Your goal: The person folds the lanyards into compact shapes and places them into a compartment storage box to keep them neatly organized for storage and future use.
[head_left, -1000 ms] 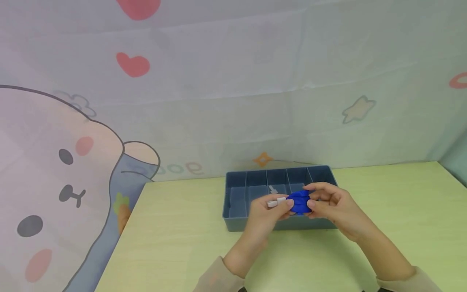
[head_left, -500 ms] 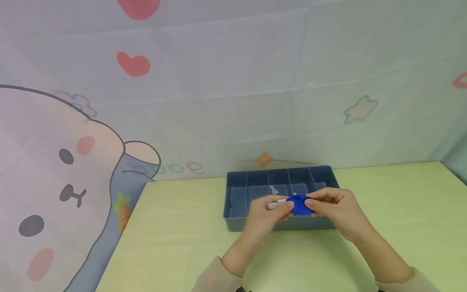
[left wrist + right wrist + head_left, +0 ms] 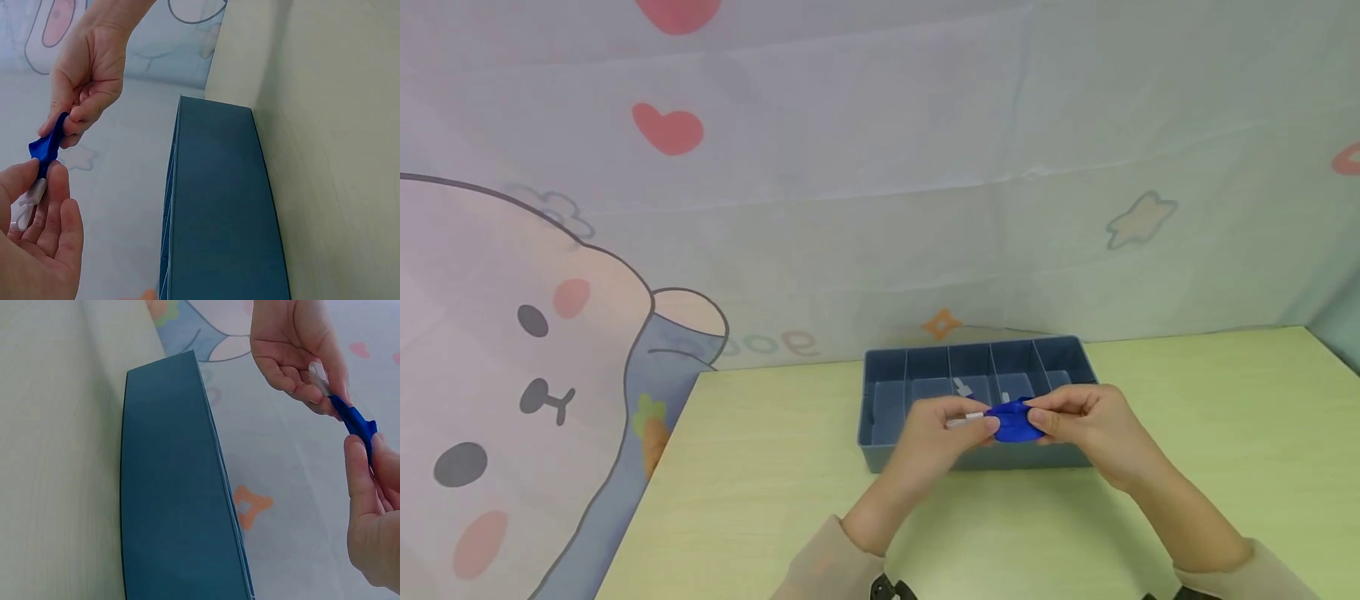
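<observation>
Both hands hold a limp blue piece (image 3: 1017, 423) in the air, over the near side of a compartment box. It looks thin and soft, and its kind is not plain. At its left end is a white part (image 3: 37, 190) with a loop-like tip, lying within the left hand. My left hand (image 3: 934, 433) pinches the piece where blue meets white, thumb on top. On the other side, my right hand (image 3: 1093, 429) pinches the blue edge between thumb and fingers. The right wrist view shows the blue part (image 3: 357, 424) creased and stretched between both hands.
The dark blue-grey box (image 3: 882, 417) has several compartments in a row. Small whitish pieces (image 3: 962, 387) lie inside it, partly hidden by the hands. It stands on a pale yellow-green table (image 3: 760, 467) against a printed cloth (image 3: 880, 167).
The blue piece went from bunched to flat and round, and is now creased again. The right forefinger has come down from its raised position. Both hands stay nearly in place.
</observation>
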Demonstrator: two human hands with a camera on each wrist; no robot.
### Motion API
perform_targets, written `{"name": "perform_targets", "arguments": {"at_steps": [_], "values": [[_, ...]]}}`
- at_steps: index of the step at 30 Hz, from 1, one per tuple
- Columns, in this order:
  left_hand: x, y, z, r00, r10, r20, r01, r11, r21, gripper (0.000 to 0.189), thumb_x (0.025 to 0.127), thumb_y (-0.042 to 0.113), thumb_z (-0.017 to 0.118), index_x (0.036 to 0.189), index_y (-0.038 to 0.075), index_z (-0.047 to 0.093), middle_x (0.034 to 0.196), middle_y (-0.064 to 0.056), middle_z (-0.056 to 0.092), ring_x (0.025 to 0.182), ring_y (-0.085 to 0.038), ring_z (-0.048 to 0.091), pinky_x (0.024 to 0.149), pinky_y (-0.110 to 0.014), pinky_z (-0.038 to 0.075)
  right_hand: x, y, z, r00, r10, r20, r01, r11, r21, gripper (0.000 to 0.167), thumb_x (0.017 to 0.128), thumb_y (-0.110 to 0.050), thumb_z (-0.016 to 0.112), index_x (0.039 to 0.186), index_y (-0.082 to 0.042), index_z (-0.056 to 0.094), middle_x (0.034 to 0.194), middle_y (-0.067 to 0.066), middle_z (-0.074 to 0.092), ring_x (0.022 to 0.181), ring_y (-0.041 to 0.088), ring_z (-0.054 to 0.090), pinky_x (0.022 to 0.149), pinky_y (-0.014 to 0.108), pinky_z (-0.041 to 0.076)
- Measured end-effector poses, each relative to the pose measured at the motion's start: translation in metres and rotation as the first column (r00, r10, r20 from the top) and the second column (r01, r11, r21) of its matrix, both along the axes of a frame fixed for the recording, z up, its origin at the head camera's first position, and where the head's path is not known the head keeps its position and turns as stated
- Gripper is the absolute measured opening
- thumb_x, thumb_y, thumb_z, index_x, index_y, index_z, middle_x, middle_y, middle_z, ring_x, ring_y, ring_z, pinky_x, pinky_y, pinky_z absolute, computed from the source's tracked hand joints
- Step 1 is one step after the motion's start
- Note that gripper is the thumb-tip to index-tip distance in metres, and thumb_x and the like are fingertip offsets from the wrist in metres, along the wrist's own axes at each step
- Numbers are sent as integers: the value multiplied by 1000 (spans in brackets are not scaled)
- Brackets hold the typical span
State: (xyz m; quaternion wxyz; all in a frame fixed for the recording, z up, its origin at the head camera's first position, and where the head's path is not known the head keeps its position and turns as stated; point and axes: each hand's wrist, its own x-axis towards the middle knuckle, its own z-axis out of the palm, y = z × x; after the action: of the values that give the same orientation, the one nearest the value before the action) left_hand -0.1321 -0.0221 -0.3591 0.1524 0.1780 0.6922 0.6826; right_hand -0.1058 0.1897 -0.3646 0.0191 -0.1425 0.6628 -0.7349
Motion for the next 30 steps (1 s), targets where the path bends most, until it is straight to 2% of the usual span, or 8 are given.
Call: {"name": "perform_targets", "arguments": {"at_steps": [7, 14, 20, 26, 30], "values": [[-2, -4, -1, 999, 25, -34, -27, 997, -79, 17, 84, 13, 69, 97, 1, 71, 91, -6, 68, 76, -18, 68, 74, -28, 53, -3, -5, 2, 998, -54, 42, 51, 996, 72, 15, 86, 0, 65, 85, -11, 75, 79, 2, 70, 66, 15, 65, 62, 26, 55], [-5, -10, -3, 998, 20, -55, -26, 993, -113, 18, 85, 16, 68, 97, 2, 71, 90, -5, 69, 77, -15, 67, 75, -28, 52, -7, -10, 5, 995, -76, 64, 68, 990, 123, 7, 84, -3, 67, 86, -2, 74, 77, 2, 70, 66, 16, 66, 63, 28, 56], [-9, -16, -5, 997, 14, -82, -24, 991, -129, 18, 86, 17, 68, 97, 3, 71, 93, -6, 69, 81, -20, 67, 75, -29, 53, -14, -15, 0, 989, -113, 91, 90, 972, 219, 26, 82, -9, 71, 94, 14, 67, 76, 3, 69, 66, 20, 65, 64, 30, 56], [-14, -23, -7, 991, 11, -136, -39, 978, -203, 21, 87, 21, 67, 100, 5, 70, 95, -4, 69, 84, -20, 67, 74, -28, 52, -21, -23, -8, 987, -142, 78, 121, 967, 225, 26, 81, -11, 72, 93, 12, 68, 76, 3, 69, 68, 19, 66, 65, 32, 56], [-17, -29, -9, 989, -4, -147, -32, 970, -242, 20, 88, 24, 66, 101, 9, 70, 96, -1, 69, 85, -20, 67, 76, -30, 52, -24, -28, -13, 989, -138, 51, 124, 967, 221, 26, 81, -12, 73, 94, 11, 68, 76, 2, 70, 69, 20, 66, 63, 34, 55]]}}
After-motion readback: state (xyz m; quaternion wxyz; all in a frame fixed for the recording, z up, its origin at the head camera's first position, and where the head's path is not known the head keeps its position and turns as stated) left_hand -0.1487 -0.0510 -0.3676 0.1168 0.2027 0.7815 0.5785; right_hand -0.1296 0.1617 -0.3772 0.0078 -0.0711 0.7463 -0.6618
